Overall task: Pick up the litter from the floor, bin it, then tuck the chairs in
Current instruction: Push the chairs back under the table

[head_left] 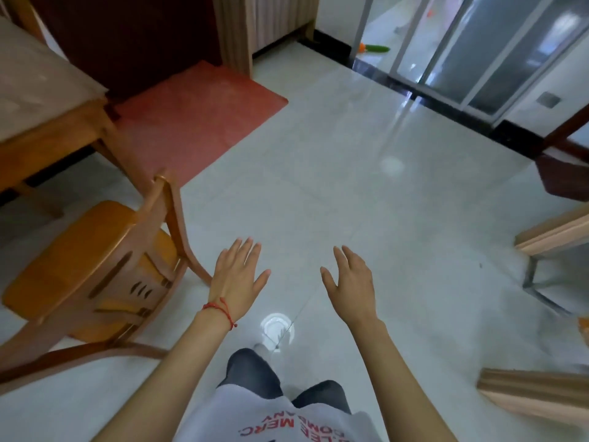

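Observation:
A wooden chair [86, 263] with an orange seat stands at the left, pulled out from the wooden table [47, 122] behind it. My left hand [237, 277], with a red string at the wrist, hovers palm down just right of the chair's back, fingers straight and empty. My right hand [352, 282] hovers beside it over the pale tiled floor, fingers spread, holding nothing. A small green and orange object [374, 48] lies on the floor far off beyond the doorway. No bin is in view.
A red mat [204, 113] lies under the table's far side. Sliding glass doors [497, 49] stand at the back right. Wooden furniture edges [554, 237] and a metal frame [535, 282] sit at the right. A dark wooden piece [564, 173] is above them.

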